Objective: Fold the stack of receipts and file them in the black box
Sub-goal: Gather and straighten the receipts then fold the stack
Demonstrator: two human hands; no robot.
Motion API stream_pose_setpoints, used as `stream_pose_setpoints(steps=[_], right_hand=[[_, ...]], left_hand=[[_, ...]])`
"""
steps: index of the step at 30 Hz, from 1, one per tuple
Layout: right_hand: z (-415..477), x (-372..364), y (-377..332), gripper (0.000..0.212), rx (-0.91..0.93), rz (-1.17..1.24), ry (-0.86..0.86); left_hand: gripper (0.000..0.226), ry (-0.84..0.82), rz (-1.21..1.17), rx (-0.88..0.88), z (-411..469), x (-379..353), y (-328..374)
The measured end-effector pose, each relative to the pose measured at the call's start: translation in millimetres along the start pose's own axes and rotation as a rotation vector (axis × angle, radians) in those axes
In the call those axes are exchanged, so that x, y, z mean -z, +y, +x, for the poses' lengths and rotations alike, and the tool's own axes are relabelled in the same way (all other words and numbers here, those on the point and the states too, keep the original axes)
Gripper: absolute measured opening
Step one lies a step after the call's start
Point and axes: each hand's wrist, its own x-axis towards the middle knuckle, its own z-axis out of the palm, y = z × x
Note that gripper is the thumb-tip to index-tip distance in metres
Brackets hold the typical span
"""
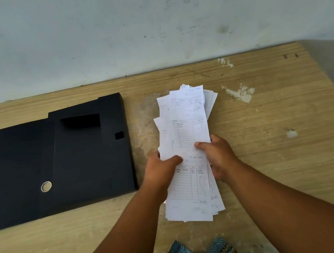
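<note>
Two hands: we hold the stack of receipts between us over the worktop, seen from the head camera alone.
Left hand: our left hand grips the stack's edge at 9 o'clock, thumb lying across the top sheet, the other fingers hidden beneath the paper.
Right hand: our right hand grips the edge at 3 o'clock, thumb on top, its fingers curled under; both hands are closed on the paper.
Receipts: the stack is a long, loosely fanned sheaf running from 12 to 6 o'clock, its sheets not squared; whether the near end touches the worktop we cannot tell.
Black box: it lies flat at 9 o'clock of the stack, just beside it, apart from both hands; it looks closed, though we cannot be sure.
Step in hand: we judge this the gathering and squaring before the fold; no crease shows.
Next move: it calls for aligning the edges, then bringing the 12 o'clock end over towards 6 o'clock and pressing a crease; the box must be opened before filing.
</note>
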Motion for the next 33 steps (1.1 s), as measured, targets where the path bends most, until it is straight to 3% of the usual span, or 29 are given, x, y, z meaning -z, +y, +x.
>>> stream_pose_setpoints(steps=[5, 11, 16, 21, 26, 29, 33], right_hand=[[-8.5, -6.0, 0.8, 0.020, 0.082, -0.126, -0.068], [-16.6, -3.7, 0.5, 0.036, 0.155, -0.439, -0.131], [-15.2, 5.7, 0.9, 0.021, 0.121, -0.351, -0.103], [-15.0, 7.8, 7.9, 0.026, 0.118, -0.318, -0.072], [-15.7, 4.9, 11.3, 0.029, 0.144, -0.371, -0.003], [-18.8, 11.0, 6.5, 0.023, 0.115, -0.275, -0.026], [-23.3, 16.7, -1.5, 0.026, 0.106, -0.176, -0.160]], left_hand=[[0.038, 0.083, 0.017, -0.046, -0.4, -4.8, 2.3], [0.033, 0.065, -0.051, -0.045, 2.0, -9.5, 2.3], [0.037, 0.088, -0.073, -0.038, 2.1, -9.4, -1.0], [0.027, 0.148, -0.020, -0.033, -1.1, -19.0, -1.8], [0.033, 0.108, 0.030, -0.063, -3.7, -24.5, -4.1], [0.034, 0.091, -0.057, -0.067, -6.9, -19.8, 0.7], [0.036, -0.071, -0.305, 0.011, -8.2, -5.4, 11.7]])
